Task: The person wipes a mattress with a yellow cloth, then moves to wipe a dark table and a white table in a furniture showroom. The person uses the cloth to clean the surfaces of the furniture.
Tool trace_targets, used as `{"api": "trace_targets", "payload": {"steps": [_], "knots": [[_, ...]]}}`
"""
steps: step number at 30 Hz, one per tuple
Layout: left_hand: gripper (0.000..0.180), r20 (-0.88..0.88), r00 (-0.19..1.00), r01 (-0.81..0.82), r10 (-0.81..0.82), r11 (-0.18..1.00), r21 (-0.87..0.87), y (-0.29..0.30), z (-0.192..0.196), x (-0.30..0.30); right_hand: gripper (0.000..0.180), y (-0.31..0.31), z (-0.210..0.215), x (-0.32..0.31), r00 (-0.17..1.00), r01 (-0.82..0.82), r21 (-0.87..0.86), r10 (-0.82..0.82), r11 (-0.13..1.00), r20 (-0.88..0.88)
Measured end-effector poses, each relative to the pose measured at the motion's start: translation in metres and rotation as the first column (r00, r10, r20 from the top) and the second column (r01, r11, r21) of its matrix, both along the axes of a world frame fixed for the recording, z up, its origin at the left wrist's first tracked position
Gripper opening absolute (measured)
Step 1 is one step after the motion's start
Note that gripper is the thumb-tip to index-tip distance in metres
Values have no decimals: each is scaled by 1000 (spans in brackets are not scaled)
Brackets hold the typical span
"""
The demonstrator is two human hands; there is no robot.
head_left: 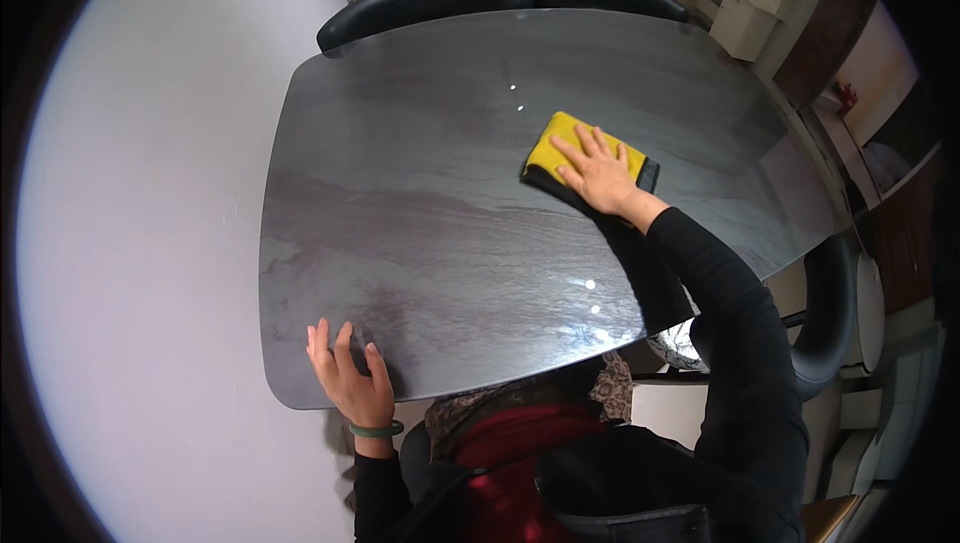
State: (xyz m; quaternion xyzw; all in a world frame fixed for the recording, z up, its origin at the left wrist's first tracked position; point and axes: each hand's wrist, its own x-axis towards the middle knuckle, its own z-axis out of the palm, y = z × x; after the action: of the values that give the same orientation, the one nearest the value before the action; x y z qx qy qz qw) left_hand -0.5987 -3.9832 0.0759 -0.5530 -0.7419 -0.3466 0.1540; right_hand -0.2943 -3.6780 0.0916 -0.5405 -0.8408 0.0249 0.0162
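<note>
The right hand [600, 175] lies flat, fingers spread, on the yellow cloth [572, 148] at upper centre of the dark table [420, 233]; the left hand [350, 380], open, rests on the near edge, lower left. With the arm stretched so far, the cloth could bunch or slip from under the palm.

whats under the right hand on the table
A folded yellow cloth with a dark edge lies under the right hand, flat on the dark table. The table surface beneath the cloth is covered, so its state cannot be seen.
</note>
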Motion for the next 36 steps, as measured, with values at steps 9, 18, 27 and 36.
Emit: {"api": "trace_targets", "payload": {"steps": [9, 18, 27, 36], "knots": [[36, 1, 1000, -4, 4, 1000, -3, 0, -1, -2, 55, -57, -10, 41, 999, -29, 46, 27, 999, 30], [33, 44, 998, -36, 38, 998, -43, 1, -3, -4, 60, -131, 11, 73, 974, -225, -86, 226, 971, 13], [33, 35, 998, -51, 53, 996, -68, 0, -4, -4, 58, -101, 7, 77, 976, -215, -49, 216, 975, 4], [34, 20, 998, -55, 57, 996, -74, -1, 1, -2, 56, -16, -11, 142, 969, 249, -7, -249, 969, 7]]}}
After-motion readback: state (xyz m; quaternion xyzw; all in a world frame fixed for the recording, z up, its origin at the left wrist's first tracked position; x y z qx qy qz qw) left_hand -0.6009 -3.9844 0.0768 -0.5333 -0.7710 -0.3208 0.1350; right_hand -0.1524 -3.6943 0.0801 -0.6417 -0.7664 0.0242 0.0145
